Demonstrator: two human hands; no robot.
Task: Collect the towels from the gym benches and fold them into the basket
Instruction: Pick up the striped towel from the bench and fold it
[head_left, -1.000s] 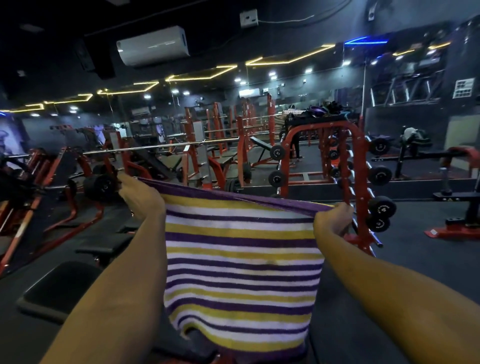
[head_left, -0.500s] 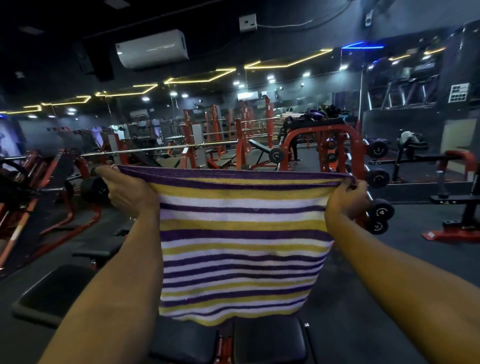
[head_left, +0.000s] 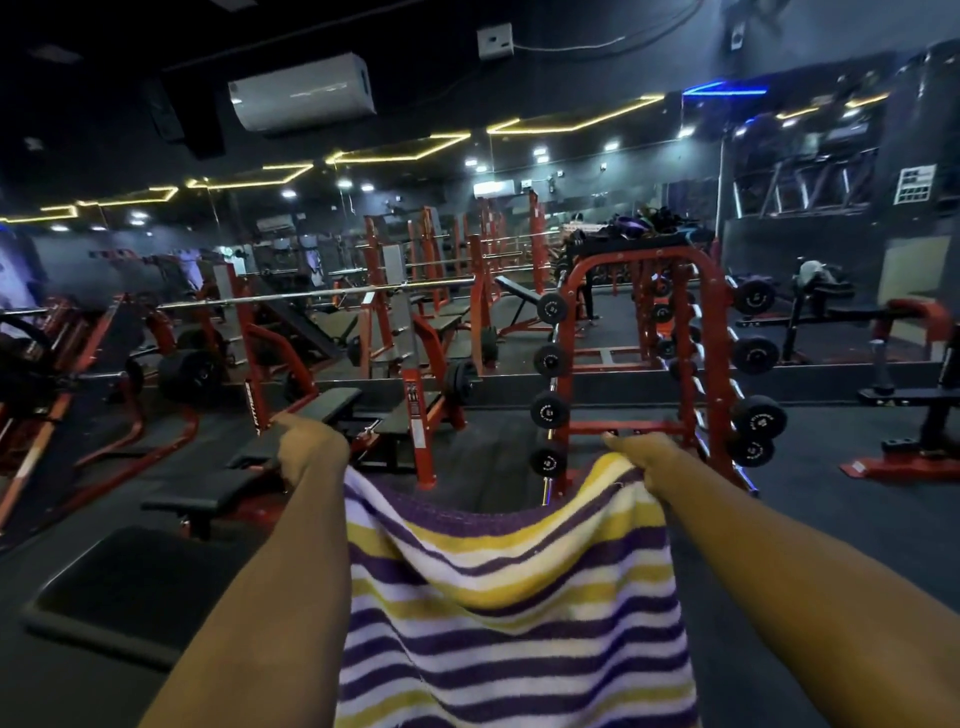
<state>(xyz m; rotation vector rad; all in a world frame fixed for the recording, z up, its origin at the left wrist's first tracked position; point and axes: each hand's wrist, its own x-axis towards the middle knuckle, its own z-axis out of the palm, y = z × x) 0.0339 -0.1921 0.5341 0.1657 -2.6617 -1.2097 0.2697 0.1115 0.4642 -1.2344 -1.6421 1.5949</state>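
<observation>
A towel (head_left: 509, 613) with purple, yellow and white stripes hangs in front of me, held out at arm's length. My left hand (head_left: 306, 447) grips its top left corner and my right hand (head_left: 641, 457) grips its top right corner. The top edge sags in a curve between the two hands. The towel's lower end runs out of the bottom of the frame. No basket is in view.
A black padded bench (head_left: 130, 587) sits low at my left, with more benches (head_left: 223, 488) beyond it. A red dumbbell rack (head_left: 634, 364) stands ahead at the right. Red barbell racks (head_left: 260, 358) fill the left. A mirrored wall lies behind.
My hands have dropped lower and come slightly closer together. The towel's top edge, stretched taut half a second ago, now sags, and its lower end has gone below the frame.
</observation>
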